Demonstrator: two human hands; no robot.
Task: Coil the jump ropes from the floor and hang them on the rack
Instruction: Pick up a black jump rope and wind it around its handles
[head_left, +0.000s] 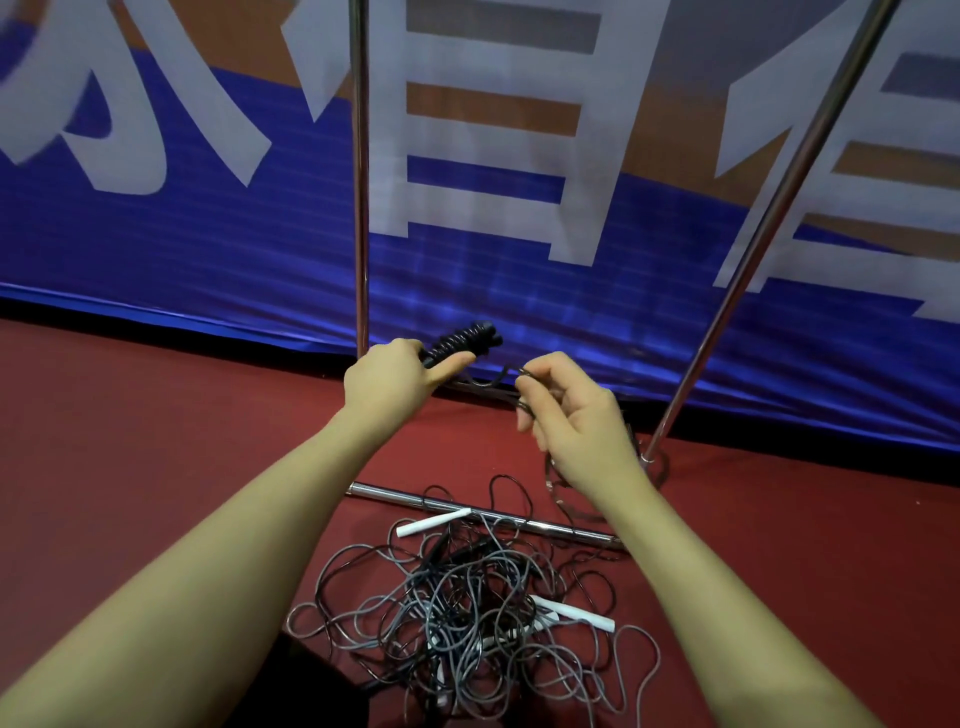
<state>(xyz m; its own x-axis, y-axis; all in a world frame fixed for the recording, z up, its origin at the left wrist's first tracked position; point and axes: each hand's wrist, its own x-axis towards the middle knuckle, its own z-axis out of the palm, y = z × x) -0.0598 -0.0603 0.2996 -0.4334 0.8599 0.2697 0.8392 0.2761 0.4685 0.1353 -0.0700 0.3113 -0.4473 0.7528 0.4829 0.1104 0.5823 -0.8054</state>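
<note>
Black rope-wound handles (464, 340) gripped in left hand (387, 376); cord (501, 378) pinched by right hand (574, 415) fingers; tangled jump ropes (467, 618) heaped on floor (156, 441).

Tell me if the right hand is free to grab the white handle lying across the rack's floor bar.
Probably not yet. The right hand pinches the black cord being wound on the black handles in the left hand. The white handle lies uncovered below.
</note>
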